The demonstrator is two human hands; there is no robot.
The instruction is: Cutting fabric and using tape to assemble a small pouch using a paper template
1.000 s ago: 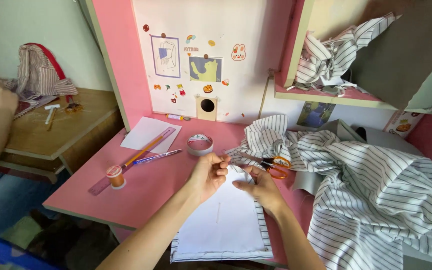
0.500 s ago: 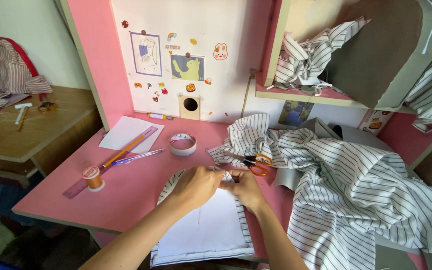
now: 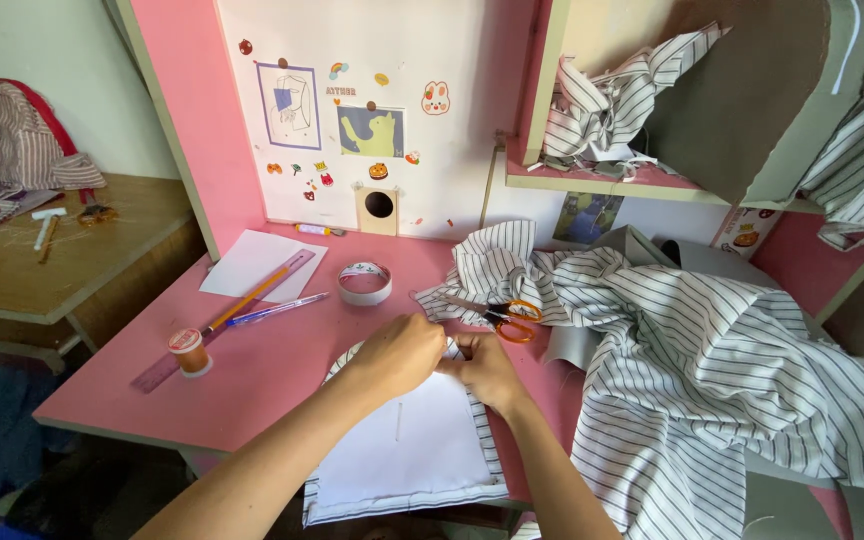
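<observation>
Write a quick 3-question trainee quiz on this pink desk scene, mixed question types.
1. True or false: the orange-handled scissors lie on the grey-and-white striped fabric, apart from both hands.
2. What do the left hand and right hand pinch together? A) a roll of tape B) the top edge of the white paper pattern on a striped cloth piece C) a blue pen
3. Fill in: the small spool of orange thread stands on the long ____ ruler.

Key: 1 true; 2 B; 3 pink.

Left hand (image 3: 399, 352), right hand (image 3: 488, 368): both bare, no gloves, rings or watch. Forearms bare, no sleeves in view.
</observation>
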